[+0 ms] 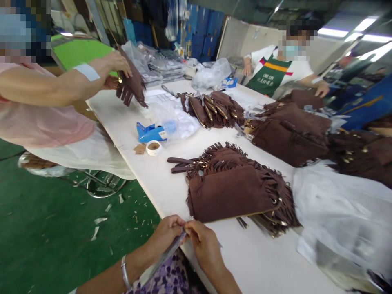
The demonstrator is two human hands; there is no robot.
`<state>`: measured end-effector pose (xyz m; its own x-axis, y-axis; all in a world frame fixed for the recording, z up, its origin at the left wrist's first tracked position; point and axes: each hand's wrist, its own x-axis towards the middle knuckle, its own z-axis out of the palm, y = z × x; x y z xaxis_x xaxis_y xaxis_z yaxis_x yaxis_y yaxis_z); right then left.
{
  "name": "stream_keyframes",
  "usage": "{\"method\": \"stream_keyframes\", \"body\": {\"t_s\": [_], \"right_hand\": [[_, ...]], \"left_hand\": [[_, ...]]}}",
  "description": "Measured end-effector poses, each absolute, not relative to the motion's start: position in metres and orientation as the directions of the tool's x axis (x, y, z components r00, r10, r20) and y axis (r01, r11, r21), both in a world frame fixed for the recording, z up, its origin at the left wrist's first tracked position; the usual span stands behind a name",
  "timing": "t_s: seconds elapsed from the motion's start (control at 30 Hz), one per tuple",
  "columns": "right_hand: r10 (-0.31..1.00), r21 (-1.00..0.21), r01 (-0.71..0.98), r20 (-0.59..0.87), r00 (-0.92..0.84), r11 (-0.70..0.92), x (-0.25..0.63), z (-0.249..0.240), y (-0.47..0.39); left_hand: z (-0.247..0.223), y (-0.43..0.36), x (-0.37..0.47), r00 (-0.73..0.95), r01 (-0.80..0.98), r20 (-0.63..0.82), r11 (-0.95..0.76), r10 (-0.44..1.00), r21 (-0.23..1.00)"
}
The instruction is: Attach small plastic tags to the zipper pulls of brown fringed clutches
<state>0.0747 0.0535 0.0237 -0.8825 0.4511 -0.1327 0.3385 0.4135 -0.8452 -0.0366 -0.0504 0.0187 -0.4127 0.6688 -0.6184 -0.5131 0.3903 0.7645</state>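
Note:
My left hand (168, 237), with a silver bangle on its wrist, pinches a thin greyish strip (167, 256) that looks like clear plastic. Fingertips of my right hand (200, 241) meet it at the strip's upper end, pressed together; whatever is between them is too small to make out. Both hands are over my lap at the table's edge. Just beyond them lies a pile of brown fringed pouches (226, 192) with gold zips and wrist straps.
A white table (147, 179) holds a tape roll (153, 148), a blue tape dispenser (150, 132), more brown pouches (211, 108) and plastic bags (346, 212) at right. One person at left holds a brown pouch (131, 79); another in a green apron (268, 75) stands across.

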Motion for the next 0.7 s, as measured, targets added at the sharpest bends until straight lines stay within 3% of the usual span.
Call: {"method": "stream_keyframes", "body": {"t_s": [0.7], "right_hand": [[0.324,-0.682,0.347,-0.168,-0.931,0.644,0.071,0.028,0.071]], "left_hand": [[0.015,-0.049,-0.035,-0.419,-0.510,-0.651,0.429,0.632,0.745]]}}
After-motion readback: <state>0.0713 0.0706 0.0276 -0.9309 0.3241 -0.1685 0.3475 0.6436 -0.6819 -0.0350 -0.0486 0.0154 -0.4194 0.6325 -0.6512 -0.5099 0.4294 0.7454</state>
